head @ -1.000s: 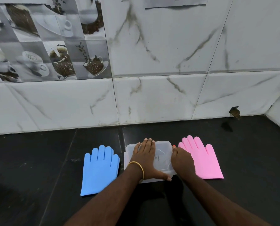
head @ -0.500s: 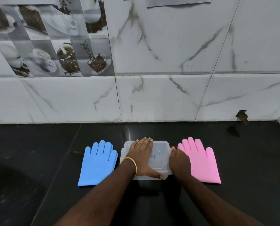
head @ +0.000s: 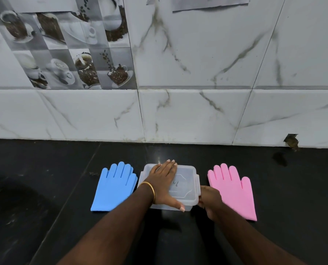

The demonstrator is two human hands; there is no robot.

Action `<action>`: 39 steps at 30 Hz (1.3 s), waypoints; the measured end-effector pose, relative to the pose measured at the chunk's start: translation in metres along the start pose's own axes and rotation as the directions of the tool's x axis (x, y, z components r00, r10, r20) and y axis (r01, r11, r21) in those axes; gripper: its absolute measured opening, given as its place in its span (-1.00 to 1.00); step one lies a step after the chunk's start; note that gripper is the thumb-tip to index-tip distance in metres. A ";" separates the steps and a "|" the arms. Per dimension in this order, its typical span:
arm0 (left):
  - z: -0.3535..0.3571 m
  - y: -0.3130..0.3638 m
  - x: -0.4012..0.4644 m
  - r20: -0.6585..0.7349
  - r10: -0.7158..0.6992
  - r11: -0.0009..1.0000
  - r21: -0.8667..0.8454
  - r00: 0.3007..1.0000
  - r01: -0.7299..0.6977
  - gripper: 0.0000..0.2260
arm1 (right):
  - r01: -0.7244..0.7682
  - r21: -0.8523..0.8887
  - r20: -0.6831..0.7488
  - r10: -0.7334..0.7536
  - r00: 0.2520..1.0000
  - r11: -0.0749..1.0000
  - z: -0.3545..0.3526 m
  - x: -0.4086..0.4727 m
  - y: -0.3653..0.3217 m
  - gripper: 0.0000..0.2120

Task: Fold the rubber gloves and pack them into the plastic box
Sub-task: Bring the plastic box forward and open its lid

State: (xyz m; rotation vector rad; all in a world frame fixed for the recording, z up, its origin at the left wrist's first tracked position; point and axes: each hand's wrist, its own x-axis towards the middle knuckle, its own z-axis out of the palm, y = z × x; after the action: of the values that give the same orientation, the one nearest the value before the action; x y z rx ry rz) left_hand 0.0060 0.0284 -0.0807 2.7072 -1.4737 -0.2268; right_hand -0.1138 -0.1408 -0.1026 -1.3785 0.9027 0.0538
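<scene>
Left hand presses flat on the clear plastic box's lid, right hand pinching its near-right corner; blue and pink rubber gloves lie unfolded alongside on the black desk. A sudden pop could skid the box.

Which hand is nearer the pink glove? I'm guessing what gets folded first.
Right. The right hand sits beside the pink glove; the left hand lies flat on the box lid.
</scene>
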 end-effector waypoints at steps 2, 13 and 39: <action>0.002 -0.002 0.001 -0.002 0.002 1.000 0.007 1.000 -0.002 0.22 | -0.009 -0.008 -0.028 0.008 1.000 1.000 -0.002 0.001 -0.003 -0.94; -0.027 -0.050 -0.027 -0.202 -0.656 0.378 -0.922 0.728 0.085 -0.58 | 0.595 -0.618 0.196 -0.632 0.750 0.514 0.037 -0.031 -0.066 0.05; 0.007 -0.063 -0.058 0.489 -0.510 -0.232 -0.870 0.707 0.435 -0.90 | 0.500 -0.835 0.519 -0.030 0.854 -0.230 0.143 -0.025 -0.098 0.06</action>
State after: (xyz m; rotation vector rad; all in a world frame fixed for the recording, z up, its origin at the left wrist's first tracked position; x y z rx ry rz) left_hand 0.0266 0.1113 -0.0884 1.6418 0.2082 -0.8297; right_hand -0.0054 -0.0316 -0.0199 -3.0033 -0.0555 0.8190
